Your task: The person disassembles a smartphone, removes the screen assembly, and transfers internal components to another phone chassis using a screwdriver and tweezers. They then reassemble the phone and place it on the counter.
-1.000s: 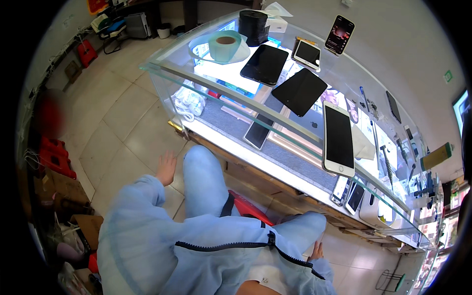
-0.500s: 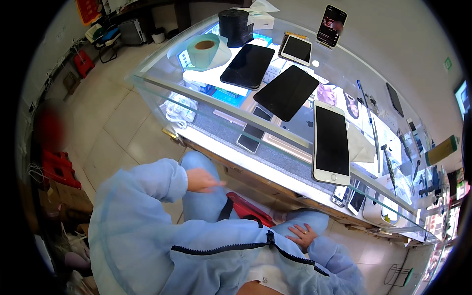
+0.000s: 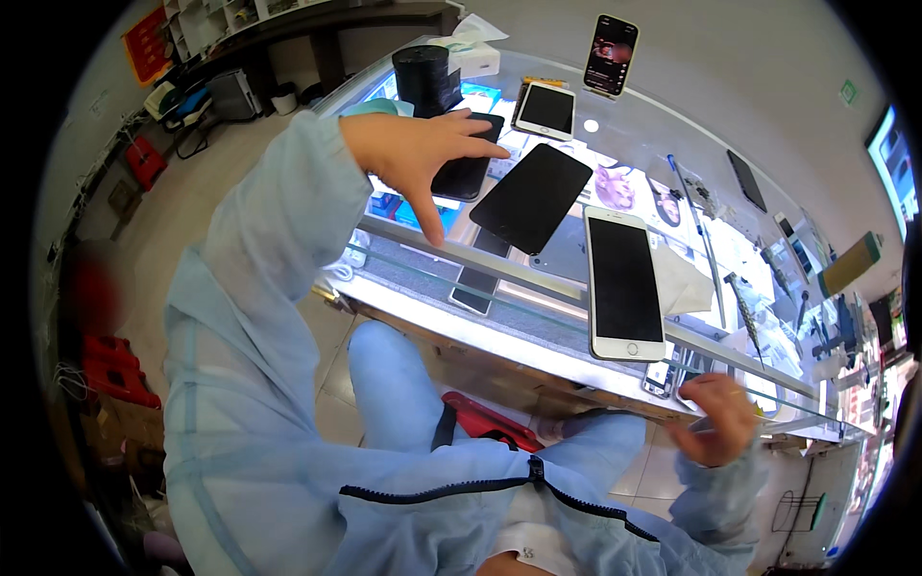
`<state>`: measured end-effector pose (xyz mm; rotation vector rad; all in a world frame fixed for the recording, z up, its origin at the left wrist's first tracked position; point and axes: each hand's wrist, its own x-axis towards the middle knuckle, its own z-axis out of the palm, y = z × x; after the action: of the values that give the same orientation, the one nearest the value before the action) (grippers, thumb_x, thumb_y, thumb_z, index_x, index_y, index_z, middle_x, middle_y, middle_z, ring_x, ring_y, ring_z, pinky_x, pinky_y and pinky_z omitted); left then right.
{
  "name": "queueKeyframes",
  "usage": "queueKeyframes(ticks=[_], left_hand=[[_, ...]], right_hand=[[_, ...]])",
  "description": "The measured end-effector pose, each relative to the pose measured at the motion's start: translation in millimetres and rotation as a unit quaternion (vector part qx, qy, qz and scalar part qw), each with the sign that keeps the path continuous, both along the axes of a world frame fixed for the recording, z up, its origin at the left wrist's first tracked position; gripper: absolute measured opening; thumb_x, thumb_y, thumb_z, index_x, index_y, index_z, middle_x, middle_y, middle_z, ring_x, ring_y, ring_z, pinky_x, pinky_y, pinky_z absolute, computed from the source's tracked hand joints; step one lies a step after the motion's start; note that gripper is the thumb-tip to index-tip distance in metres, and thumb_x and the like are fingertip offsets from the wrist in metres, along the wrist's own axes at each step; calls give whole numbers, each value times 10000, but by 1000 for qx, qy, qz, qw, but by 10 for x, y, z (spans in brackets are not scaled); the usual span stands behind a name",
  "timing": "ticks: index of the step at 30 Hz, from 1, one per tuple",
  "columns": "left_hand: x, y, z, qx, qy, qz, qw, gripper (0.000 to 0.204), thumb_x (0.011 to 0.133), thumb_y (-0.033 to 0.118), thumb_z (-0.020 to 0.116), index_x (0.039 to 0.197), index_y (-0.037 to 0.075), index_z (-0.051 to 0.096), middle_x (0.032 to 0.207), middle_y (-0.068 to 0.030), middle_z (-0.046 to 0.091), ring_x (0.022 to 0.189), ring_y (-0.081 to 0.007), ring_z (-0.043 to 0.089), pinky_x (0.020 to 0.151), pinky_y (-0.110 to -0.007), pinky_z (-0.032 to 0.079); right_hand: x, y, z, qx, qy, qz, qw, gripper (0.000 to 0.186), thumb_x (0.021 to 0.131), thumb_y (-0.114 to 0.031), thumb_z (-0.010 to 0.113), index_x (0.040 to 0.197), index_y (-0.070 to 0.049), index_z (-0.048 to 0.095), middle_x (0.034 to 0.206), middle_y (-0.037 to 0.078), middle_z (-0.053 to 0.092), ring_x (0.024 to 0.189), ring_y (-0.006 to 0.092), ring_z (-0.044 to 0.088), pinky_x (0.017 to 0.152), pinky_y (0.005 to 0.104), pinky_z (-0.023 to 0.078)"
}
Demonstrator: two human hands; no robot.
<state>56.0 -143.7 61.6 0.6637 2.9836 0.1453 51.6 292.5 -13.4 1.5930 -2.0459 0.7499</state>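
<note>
My left hand point(image 3: 416, 157) reaches over the glass counter, fingers spread above a black phone point(image 3: 469, 176), partly hiding it; whether they touch is unclear. Just right of it lies another black phone or tablet screen point(image 3: 533, 197). A larger white phone point(image 3: 624, 283) with a dark screen rests near the front edge. My right hand point(image 3: 718, 420) is raised below and right of that phone, fingers loosely curled and apart, slightly blurred, with nothing visible in it. A small white phone point(image 3: 547, 110) lies farther back, below an upright phone point(image 3: 612, 53) showing a lit screen.
The glass display case point(image 3: 456, 252) also carries a black cylinder point(image 3: 418, 77), a tissue box point(image 3: 469, 60), thin tools point(image 3: 744, 307) and a cloth point(image 3: 684, 278). A red object point(image 3: 485, 422) is between my legs; red plastic items point(image 3: 120, 370) and a chair point(image 3: 182, 106) stand left.
My left hand has risen from beside my leg to over the counter's phones, fingers spreading. My right hand has lifted from my leg toward the counter's front edge.
</note>
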Motion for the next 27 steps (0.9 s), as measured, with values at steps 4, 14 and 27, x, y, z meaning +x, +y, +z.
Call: queueKeyframes(ticks=[4,14,27], left_hand=[[-351,-57,-42,-10,-92,77,993,976,550,421,842,1387,202,390,1483,-212,192,1310,-400,320,1048,-413,312],[-494,-102,114,94,-71,58,991,805,581,260,753,1301,39,469,1154,-176,583,1042,-284,566,931,-339,440],[-871,-493,351,289,-76,126,946,614,680,422,723,1121,14,593,895,-110,632,702,-143,608,536,-295,539]], right_hand=[[-218,-235,769,44,103,-10,994,383,619,-89,773,964,7,637,699,122,605,635,260,594,542,322,455],[-1144,-1476,917,148,35,61,987,186,792,-115,683,944,-16,642,816,130,661,699,241,651,632,317,513],[-1119,-2215,427,157,9,153,976,379,825,-268,633,1116,-28,590,1130,162,589,1096,349,526,914,410,431]])
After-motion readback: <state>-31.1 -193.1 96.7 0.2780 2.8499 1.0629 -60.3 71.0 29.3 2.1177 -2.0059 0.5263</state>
